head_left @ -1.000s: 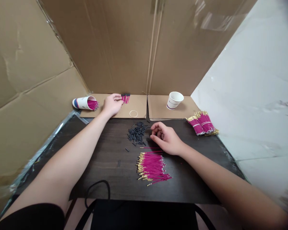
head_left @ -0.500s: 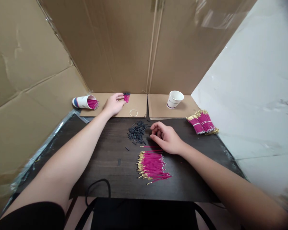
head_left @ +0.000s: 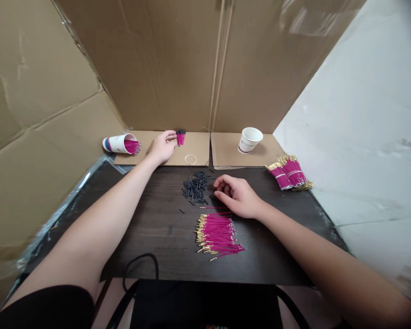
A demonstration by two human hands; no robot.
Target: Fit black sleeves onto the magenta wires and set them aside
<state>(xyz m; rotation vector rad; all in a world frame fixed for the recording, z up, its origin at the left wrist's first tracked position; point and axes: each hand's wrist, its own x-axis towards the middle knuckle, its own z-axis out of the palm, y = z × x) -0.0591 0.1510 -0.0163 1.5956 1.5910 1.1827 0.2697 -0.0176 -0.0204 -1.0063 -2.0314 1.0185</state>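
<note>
My left hand [head_left: 162, 147] is at the back cardboard, its fingers loosely stretched and apart, just left of a small bunch of pink wires with black sleeves [head_left: 181, 138]. Nothing shows in its grasp. My right hand [head_left: 239, 196] rests on the dark table, fingers curled and the thumb apart from them, with nothing visible between them. Left of it lies a heap of short black sleeves [head_left: 196, 187]. Below this hand is a spread of pink wires with gold terminals [head_left: 219, 233]. A single pink wire [head_left: 210, 208] lies above the spread, one end near my right palm.
A paper cup [head_left: 118, 144] lies on its side at the left, filled with pink wires. Another paper cup [head_left: 250, 140] stands upright at the back right. Banded wire bundles [head_left: 290, 173] lie at the right edge. A rubber band [head_left: 191, 159] sits on the cardboard. Cardboard walls [head_left: 167, 68] surround the table.
My left hand has drawn slightly left, away from the sleeved wire bunch, which stays on the cardboard. My right hand is nearly unmoved.
</note>
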